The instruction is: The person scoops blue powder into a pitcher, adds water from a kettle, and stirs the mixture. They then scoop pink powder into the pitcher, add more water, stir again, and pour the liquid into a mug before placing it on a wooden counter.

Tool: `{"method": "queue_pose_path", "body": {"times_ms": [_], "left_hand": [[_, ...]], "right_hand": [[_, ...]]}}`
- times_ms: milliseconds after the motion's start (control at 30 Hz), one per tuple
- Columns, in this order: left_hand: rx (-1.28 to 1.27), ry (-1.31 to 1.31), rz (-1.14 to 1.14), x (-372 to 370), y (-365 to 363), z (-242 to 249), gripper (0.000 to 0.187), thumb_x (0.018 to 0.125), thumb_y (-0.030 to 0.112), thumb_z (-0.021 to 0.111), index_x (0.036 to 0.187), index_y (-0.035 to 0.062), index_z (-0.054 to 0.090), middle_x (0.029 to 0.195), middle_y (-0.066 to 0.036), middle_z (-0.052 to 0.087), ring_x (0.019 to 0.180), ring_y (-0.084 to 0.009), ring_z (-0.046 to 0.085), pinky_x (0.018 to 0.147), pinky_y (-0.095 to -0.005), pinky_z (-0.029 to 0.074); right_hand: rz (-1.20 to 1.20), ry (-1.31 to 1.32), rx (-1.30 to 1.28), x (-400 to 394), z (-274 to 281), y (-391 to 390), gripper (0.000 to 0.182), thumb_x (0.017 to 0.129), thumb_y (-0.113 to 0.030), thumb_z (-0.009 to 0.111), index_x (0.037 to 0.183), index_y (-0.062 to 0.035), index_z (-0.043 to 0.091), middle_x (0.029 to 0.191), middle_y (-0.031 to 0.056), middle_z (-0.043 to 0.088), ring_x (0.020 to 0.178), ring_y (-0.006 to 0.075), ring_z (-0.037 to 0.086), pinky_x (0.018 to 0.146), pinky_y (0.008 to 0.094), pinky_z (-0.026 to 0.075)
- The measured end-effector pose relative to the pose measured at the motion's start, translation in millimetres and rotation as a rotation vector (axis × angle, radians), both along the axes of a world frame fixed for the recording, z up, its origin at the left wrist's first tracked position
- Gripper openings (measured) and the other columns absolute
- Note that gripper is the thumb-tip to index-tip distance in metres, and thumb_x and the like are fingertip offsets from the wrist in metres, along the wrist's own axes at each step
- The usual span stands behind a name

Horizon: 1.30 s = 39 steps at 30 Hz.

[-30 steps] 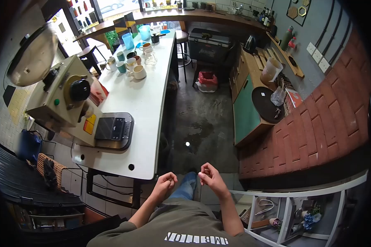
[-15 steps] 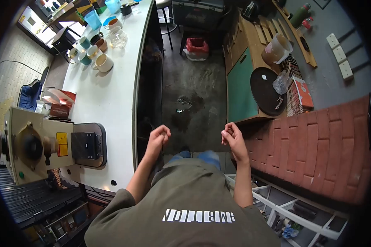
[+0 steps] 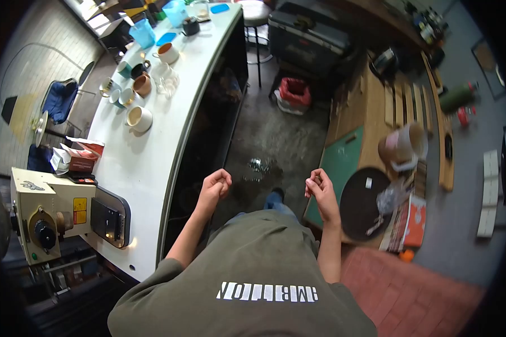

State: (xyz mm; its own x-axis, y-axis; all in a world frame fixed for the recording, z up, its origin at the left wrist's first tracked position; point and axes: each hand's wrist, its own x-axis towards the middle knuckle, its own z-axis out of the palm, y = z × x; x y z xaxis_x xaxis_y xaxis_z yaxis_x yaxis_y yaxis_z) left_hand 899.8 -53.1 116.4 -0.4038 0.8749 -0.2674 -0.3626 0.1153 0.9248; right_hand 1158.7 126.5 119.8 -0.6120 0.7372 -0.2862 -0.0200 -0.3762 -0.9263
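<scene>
My left hand [image 3: 214, 188] is raised in front of my body near the edge of the white counter [image 3: 135, 185]. Its fingers are curled in, and nothing shows in them. On the other side, my right hand [image 3: 321, 191] hovers over the floor beside the green cabinet door [image 3: 340, 163], its fingers bent toward the thumb, with no object visible. Neither hand touches anything. A round dark tray [image 3: 361, 208] lies on the wooden cabinet to the right of my right hand. Nearest my left hand on the counter is a cream machine with a black platform [image 3: 107, 219].
Several mugs, including a white mug [image 3: 139, 118], stand on the counter near a glass jug [image 3: 166, 81]. A wet patch [image 3: 258, 164] shines on the floor ahead. Further off are a red-lined bin [image 3: 294, 92], a stool [image 3: 253, 12] and a large dark cooler box [image 3: 303, 42].
My view has turned and moved forward along the aisle; the wet patch and tray are nearer. One foot now shows ahead of my shirt. Both hands keep nearly the same pose.
</scene>
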Motion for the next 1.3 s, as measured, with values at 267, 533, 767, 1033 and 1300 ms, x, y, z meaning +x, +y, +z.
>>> {"method": "queue_pose_path", "body": {"times_ms": [267,533,767,1033,1300], "left_hand": [[0.038,0.02,0.335,-17,72,7,0.023,0.073,-0.005,0.034,0.084,0.0022,0.053,0.056,0.004,0.037,0.049,-0.005,0.032,0.048,-0.0222,0.028],[0.11,-0.057,0.589,-86,118,-28,0.024,0.078,-0.008,0.034,0.086,0.0043,0.053,0.056,0.003,0.035,0.049,-0.0066,0.033,0.049,-0.0237,0.026],[0.21,0.021,0.583,-212,183,-3,0.02,0.081,-0.007,0.035,0.085,0.0031,0.052,0.058,0.004,0.033,0.05,-0.0063,0.029,0.05,-0.0238,0.024],[0.252,0.131,0.589,-324,223,32,0.022,0.078,-0.007,0.034,0.085,0.0028,0.052,0.065,0.003,0.041,0.055,-0.0042,0.03,0.052,-0.0218,0.025],[0.097,0.202,0.919,-344,233,34,0.023,0.078,-0.005,0.034,0.085,0.0063,0.054,0.074,0.003,0.049,0.059,-0.0026,0.035,0.053,-0.019,0.026]], "right_hand": [[0.358,-0.015,0.06,-91,20,153,0.013,0.093,-0.008,0.057,0.091,-0.0098,0.044,0.073,-0.0015,0.048,0.066,0.0076,0.05,0.061,0.0241,0.043],[0.563,-0.023,0.073,-220,1,211,0.015,0.093,-0.008,0.06,0.09,-0.0097,0.045,0.072,-0.0025,0.049,0.064,0.0066,0.051,0.06,0.0225,0.043],[0.727,0.02,0.112,-361,18,258,0.013,0.094,-0.009,0.06,0.094,-0.0083,0.047,0.072,-0.0024,0.051,0.063,0.0056,0.051,0.057,0.0215,0.043],[0.806,0.028,0.189,-487,51,310,0.014,0.094,-0.009,0.059,0.09,-0.0077,0.046,0.074,-0.0021,0.05,0.066,0.0058,0.051,0.061,0.0217,0.043],[0.722,0.05,0.442,-606,15,378,0.013,0.092,-0.009,0.061,0.097,-0.0047,0.049,0.077,-0.0007,0.049,0.07,0.0072,0.05,0.06,0.024,0.042]]}}
